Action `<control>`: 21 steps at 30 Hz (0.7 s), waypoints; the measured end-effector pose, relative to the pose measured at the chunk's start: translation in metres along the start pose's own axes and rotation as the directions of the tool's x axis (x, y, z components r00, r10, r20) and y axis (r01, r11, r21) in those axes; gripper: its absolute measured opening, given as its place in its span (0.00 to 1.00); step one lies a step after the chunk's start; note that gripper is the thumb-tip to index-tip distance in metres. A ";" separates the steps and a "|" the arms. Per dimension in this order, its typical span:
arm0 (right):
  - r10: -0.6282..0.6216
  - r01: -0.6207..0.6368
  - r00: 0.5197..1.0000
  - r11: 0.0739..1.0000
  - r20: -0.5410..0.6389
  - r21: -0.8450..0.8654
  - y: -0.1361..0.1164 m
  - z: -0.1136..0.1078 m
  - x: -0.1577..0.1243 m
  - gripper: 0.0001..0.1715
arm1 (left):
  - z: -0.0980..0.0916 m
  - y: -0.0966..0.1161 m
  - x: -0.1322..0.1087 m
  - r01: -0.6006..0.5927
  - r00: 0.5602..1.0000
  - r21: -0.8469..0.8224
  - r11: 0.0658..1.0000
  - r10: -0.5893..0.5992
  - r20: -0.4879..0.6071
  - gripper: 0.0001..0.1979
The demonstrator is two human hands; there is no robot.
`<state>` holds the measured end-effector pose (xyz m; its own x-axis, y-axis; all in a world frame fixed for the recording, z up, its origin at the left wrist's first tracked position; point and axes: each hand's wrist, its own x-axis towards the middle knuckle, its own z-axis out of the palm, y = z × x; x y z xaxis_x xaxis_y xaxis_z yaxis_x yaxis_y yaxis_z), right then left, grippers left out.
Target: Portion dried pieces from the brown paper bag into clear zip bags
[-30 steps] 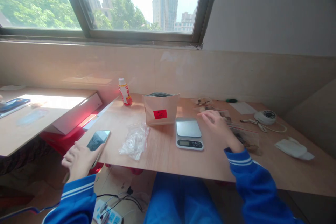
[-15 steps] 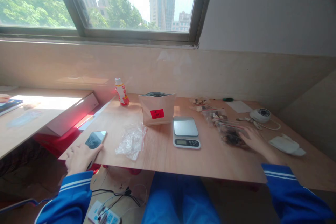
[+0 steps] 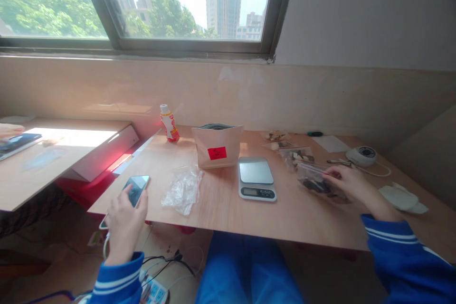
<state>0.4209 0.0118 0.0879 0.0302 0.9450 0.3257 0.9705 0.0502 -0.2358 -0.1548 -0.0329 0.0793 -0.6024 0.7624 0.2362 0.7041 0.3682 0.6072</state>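
My right hand [image 3: 344, 179] pinches the upper edge of a clear zip bag [image 3: 313, 184] with dark pieces inside, at the right of the table. My left hand [image 3: 126, 211] is over a phone [image 3: 139, 189] at the table's front left edge, fingers apart; whether the fingertips touch it is hard to tell. Between the hands are a crumpled pile of clear plastic bags [image 3: 181, 190], a standing beige pouch [image 3: 218, 142] with a red label and its top open, and a kitchen scale [image 3: 256, 173] with a bare metal plate.
More bags of dried pieces [image 3: 297, 156] lie behind the held one. A white dome camera [image 3: 361, 156] with a cable and a white cloth [image 3: 402, 198] are at right. A drink bottle [image 3: 169, 123] stands at back left. Another person's hand [image 3: 10, 129] shows far left.
My left hand has risen off the phone and its fingers have spread. My right hand, previously lying over the dark-filled bag, now pinches its edge. The view has shifted slightly.
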 end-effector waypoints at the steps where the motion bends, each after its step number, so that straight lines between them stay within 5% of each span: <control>1: -0.019 0.016 0.998 0.998 0.058 0.059 -0.020 -0.010 -0.002 0.24 | -0.001 0.014 -0.016 -0.047 0.993 -0.175 0.983 0.066 0.101 0.26; 4: -0.051 0.048 0.999 0.981 0.013 0.187 -0.094 -0.035 -0.006 0.23 | 0.001 0.061 -0.069 0.013 0.888 -0.560 0.828 0.247 0.387 0.19; 9: -0.268 0.201 0.961 0.843 0.066 0.499 -0.214 -0.045 -0.019 0.17 | 0.016 0.120 -0.141 0.182 0.714 -0.794 0.581 0.477 0.513 0.14; 13: -0.465 0.248 0.872 0.692 0.155 0.678 -0.258 -0.032 -0.032 0.14 | 0.024 0.129 -0.152 0.269 0.770 -0.824 0.499 0.402 0.495 0.14; 16: -0.449 0.201 0.878 0.662 0.166 0.722 -0.265 -0.021 -0.037 0.12 | 0.023 0.123 -0.144 0.272 0.808 -0.818 0.506 0.342 0.480 0.14; 21: -0.398 0.124 0.897 0.643 0.192 0.756 -0.271 -0.007 -0.042 0.07 | 0.025 0.117 -0.135 0.265 0.800 -0.798 0.541 0.338 0.495 0.14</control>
<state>0.1586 -0.0436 0.1444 -0.4049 0.8898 0.2104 0.4472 0.3934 -0.8033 0.0183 -0.0796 0.0992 -0.0576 0.9982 0.0188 -0.0792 -0.0234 0.9966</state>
